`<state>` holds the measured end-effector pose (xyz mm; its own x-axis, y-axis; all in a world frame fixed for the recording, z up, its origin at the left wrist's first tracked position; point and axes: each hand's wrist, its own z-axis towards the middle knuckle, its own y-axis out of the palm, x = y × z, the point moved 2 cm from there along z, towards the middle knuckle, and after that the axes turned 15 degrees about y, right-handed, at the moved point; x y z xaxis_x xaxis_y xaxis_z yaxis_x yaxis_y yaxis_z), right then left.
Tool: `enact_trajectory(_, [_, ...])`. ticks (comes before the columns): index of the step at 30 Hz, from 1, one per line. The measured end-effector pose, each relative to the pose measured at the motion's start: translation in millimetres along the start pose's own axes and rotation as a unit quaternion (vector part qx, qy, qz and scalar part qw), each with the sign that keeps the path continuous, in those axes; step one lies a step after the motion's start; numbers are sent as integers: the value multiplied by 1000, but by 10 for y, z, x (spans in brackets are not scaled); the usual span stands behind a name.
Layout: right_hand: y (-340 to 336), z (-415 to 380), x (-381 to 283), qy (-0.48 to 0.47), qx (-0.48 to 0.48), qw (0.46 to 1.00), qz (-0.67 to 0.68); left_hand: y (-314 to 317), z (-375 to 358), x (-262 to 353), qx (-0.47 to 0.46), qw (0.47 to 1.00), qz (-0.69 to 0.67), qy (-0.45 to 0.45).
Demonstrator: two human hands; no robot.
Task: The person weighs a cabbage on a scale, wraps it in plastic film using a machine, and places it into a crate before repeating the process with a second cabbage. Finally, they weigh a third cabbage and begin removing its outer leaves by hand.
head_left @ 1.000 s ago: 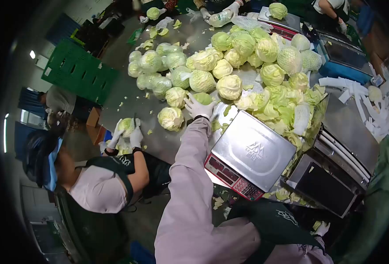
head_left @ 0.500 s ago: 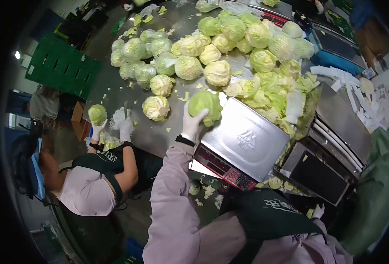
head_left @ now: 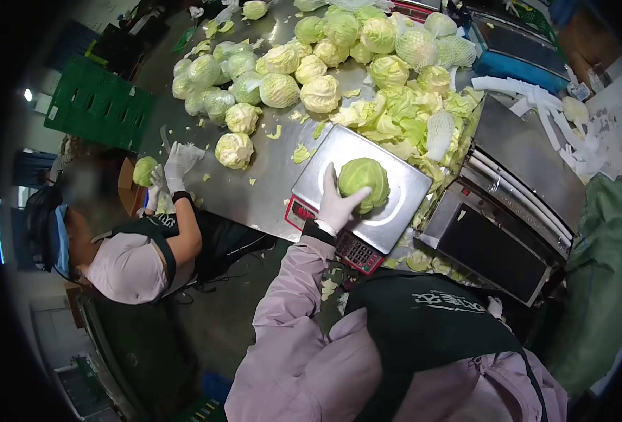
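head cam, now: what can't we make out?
All head view:
Scale display: digits too small, part hidden by the left hand's wristband.
Right hand: mostly behind the dark green apron; its grip can't be told.
Cabbage on the scale: underside hidden by its own bulk.

A cabbage (head_left: pixel 364 186) sits on the scale (head_left: pixel 405 191), the left hand (head_left: pixel 337 205) against its left side. The scale stands at the near edge of the counter (head_left: pixel 269 184). Just behind it lie leaves (head_left: pixel 404 114); farther back and leftward, a spread of other cabbages (head_left: pixel 341 29). Right of the scale stands a machine (head_left: pixel 494 243), with strips (head_left: pixel 511 86) beyond. At left are a co-worker (head_left: pixel 138 264) and, farther off, a crate (head_left: pixel 98 102).
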<state>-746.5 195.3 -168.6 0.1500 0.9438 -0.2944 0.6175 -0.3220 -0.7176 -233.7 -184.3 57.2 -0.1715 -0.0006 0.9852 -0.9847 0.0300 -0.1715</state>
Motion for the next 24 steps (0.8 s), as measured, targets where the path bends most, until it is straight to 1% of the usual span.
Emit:
enact_trajectory(1, [58,198,195,1,-7,1000,-4,-105,47,-253,27,998,23,47])
enact_trajectory(3, [243,619,516,33,-57,994,87,-294,34,-100,102,992,-30,65])
enact_trajectory(4, [228,594,517,28,-68,995,66,-450,21,28,122,988,29,88])
enact_trajectory(5, [181,540,462,19,-75,996,39,-623,-1,170,141,980,88,111])
enact_trajectory(7, [56,449,309,-13,-84,996,-2,-870,-60,426,202,968,70,134])
enact_trajectory(8, [-46,400,204,-34,-88,995,-13,-982,-91,505,226,964,33,134])
enact_trajectory(9, [-352,264,-9,-85,-88,992,-15,-1092,-119,551,250,959,-5,136])
enact_trajectory(11, [-571,126,-256,-127,-86,988,-26,-1266,-179,633,258,950,4,178])
enact_trajectory(13, [-713,97,-447,-156,-85,983,-35,-1304,-249,791,272,943,10,190])
enact_trajectory(14, [-742,105,-505,-166,-88,981,-42,-1283,-272,880,279,941,-18,189])
enact_trajectory(17, [-687,157,-541,-179,-102,976,-69,-1254,-329,995,272,939,-17,212])
enact_trajectory(19, [-550,208,-456,-175,-119,973,-89,-1211,-330,975,261,940,-14,221])
enact_trajectory(20, [-278,376,-385,-152,-115,976,-106,-1148,-317,961,259,940,-35,220])
enact_trajectory(21, [-182,362,-213,-132,-127,976,-114,-1077,-305,953,257,940,-56,220])
enact_trajectory(22, [-102,352,-88,-119,-138,976,-117,-980,-299,969,250,946,-57,201])
enact_trajectory(23, [-44,363,-11,-112,-148,976,-116,-905,-270,879,228,955,-20,190])
enact_trajectory(24, [17,382,42,-109,-158,975,-111,-805,-240,781,211,959,-53,181])
